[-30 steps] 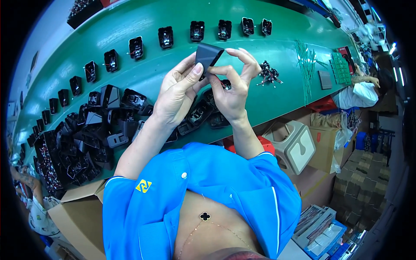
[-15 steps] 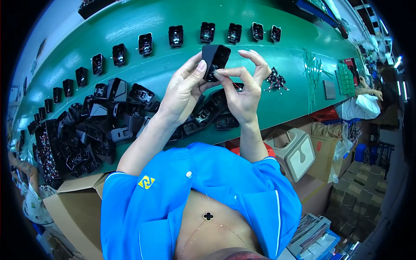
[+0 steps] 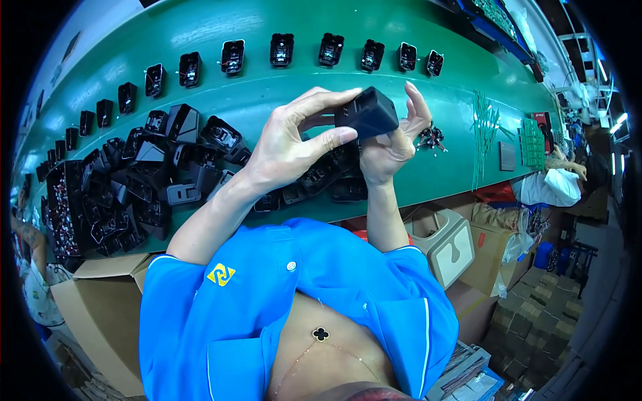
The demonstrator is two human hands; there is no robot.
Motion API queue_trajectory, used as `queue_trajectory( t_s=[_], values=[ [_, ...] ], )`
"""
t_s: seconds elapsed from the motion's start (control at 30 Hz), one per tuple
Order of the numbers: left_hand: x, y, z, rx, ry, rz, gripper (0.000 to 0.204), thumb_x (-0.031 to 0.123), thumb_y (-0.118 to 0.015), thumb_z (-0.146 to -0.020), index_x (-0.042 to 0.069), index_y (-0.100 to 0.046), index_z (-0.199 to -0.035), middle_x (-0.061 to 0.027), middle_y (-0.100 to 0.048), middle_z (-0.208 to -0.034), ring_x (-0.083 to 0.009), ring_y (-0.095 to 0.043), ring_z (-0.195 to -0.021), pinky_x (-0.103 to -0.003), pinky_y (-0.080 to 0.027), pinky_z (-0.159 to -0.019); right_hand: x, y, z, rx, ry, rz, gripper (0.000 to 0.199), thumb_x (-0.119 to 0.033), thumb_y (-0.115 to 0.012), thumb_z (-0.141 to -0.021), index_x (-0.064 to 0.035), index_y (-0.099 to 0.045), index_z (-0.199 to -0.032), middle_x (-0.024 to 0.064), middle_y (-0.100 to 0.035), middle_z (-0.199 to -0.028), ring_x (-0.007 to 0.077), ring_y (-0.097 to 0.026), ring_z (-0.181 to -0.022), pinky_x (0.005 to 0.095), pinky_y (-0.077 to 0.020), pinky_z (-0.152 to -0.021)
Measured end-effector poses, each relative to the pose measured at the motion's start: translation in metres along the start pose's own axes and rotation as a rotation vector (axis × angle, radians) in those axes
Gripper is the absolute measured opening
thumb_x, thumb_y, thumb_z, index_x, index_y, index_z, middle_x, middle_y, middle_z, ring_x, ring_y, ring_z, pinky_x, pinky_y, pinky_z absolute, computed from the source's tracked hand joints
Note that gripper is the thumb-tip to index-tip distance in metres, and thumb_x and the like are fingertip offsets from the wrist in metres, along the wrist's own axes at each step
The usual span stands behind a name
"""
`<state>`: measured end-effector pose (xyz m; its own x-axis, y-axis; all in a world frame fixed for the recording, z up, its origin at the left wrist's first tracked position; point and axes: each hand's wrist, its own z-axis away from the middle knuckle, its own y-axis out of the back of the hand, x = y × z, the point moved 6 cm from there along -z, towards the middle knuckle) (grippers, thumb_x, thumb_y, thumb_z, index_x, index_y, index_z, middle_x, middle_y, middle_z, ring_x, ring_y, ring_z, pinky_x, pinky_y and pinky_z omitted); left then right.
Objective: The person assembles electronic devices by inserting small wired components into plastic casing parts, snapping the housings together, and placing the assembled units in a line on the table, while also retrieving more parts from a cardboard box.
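Observation:
My left hand grips a black plastic housing, thumb on the near side and fingers over the top. The housing is tilted, its closed outer face toward me. Behind and below it, my right hand has its thumb and index fingertips hidden by the housing. Other right fingers stick up beyond it. Whatever the hidden fingertips pinch, if anything, cannot be seen. Beneath my hands, several more black housings lie on the green table.
Open black housings stand in a curved row along the table's far side. A heap of housings is at left. To the right lie small wired parts, green strips and green circuit boards. A plastic stool stands below the edge.
The housing has been turned from upright, opening toward my right hand, to tilted with its outer face toward me. Both hands shifted slightly right, and my right fingertips went behind it.

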<state>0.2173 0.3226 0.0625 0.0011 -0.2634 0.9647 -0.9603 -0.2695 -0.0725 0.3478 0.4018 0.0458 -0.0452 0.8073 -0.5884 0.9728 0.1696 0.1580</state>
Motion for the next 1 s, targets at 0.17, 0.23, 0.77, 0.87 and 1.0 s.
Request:
queue_trajectory(
  t_s=[0.17,0.23,0.77,0.87,1.0],
  values=[
    [-0.009,-0.003,-0.007,-0.026,0.136,0.074,0.049,0.006,-0.074,-0.085,0.0,-0.058,-0.131,-0.0117,-0.063,-0.121,-0.0213,-0.064,-0.103,-0.034,-0.051,-0.097,0.006,0.002,0.003,-0.066,-0.119,0.046,0.028,-0.007,-0.076,-0.065,-0.0111,-0.071,-0.093,0.0084,-0.047,-0.139,0.0282,-0.04,-0.125,0.0422,-0.0267,-0.108],
    [-0.014,-0.006,-0.011,-0.054,0.182,0.102,0.05,0.006,-0.074,-0.085,0.0,-0.057,-0.132,-0.0118,-0.062,-0.121,-0.0213,-0.064,-0.103,-0.034,-0.051,-0.097,0.009,0.007,0.0,-0.083,-0.151,0.097,0.029,-0.008,-0.076,-0.065,-0.0104,-0.071,-0.094,0.0086,-0.047,-0.139,0.0283,-0.04,-0.125,0.0424,-0.0266,-0.108],
    [0.038,0.043,0.082,0.377,-0.323,-0.93,0.046,0.012,-0.061,-0.09,0.001,-0.05,-0.133,-0.0171,-0.05,-0.14,-0.0338,-0.048,-0.13,-0.046,-0.038,-0.111,0.294,0.157,-0.127,-0.708,-0.116,1.34,0.029,-0.03,-0.08,-0.07,-0.0169,-0.066,-0.091,-0.0041,-0.054,-0.134,0.0256,-0.041,-0.123,0.0487,-0.0224,-0.106],
    [0.025,0.053,0.158,0.456,-0.196,-1.283,0.049,0.028,-0.061,-0.092,0.008,-0.051,-0.135,-0.0164,-0.043,-0.147,-0.0366,-0.036,-0.139,-0.052,-0.024,-0.117,0.326,0.142,-0.13,-0.976,-0.197,1.403,0.028,-0.029,-0.079,-0.07,-0.0167,-0.066,-0.091,-0.0045,-0.053,-0.134,0.0263,-0.041,-0.123,0.0509,-0.024,-0.107],
    [-0.006,0.042,0.211,0.44,-0.094,-1.419,0.055,0.039,-0.064,-0.09,0.012,-0.052,-0.137,-0.0166,-0.039,-0.151,-0.0388,-0.03,-0.142,-0.056,-0.018,-0.118,0.342,0.136,-0.125,-1.071,-0.214,1.378,0.024,-0.027,-0.077,-0.071,-0.0182,-0.069,-0.092,-0.0036,-0.054,-0.132,0.0265,-0.044,-0.12,0.054,-0.0257,-0.107]
  ],
)
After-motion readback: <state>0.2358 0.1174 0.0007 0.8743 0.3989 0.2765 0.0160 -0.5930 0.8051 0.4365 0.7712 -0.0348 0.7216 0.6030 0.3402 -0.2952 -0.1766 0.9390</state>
